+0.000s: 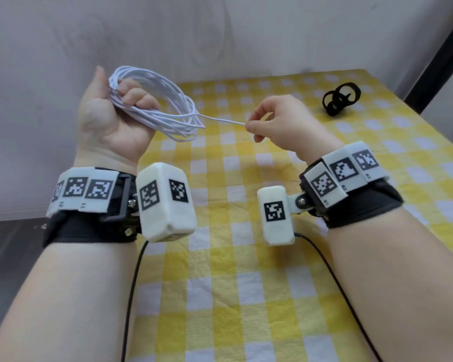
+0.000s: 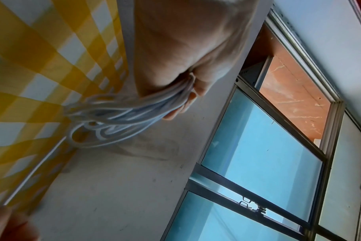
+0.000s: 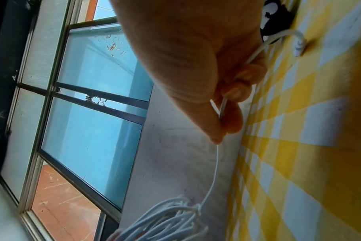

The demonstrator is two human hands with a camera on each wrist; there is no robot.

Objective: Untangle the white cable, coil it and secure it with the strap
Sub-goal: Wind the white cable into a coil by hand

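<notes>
The left hand (image 1: 110, 118) is raised above the desk (image 1: 246, 283), fingers curled round the white cable (image 1: 165, 111), a thin cord gathered into many loose loops. One straight strand runs rightward from the coil to the right hand (image 1: 280, 124), which pinches it between thumb and forefinger. Farther right, the black strap (image 1: 341, 98) lies curled on the yellow checked cloth, well apart from both hands.

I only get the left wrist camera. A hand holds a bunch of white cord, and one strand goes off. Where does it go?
Observer: To the right hand, which pinches the thin white cable between thumb and fingertip.
Child: Where's the strap?
Observer: The black looped fabric strap lies on the yellow-and-white checked cloth, beyond the right hand, untouched.
Child: Is the cable's end tucked in?
Observer: No. The right wrist camera shows its white tip poking free past the fingers, near the strap.
</notes>
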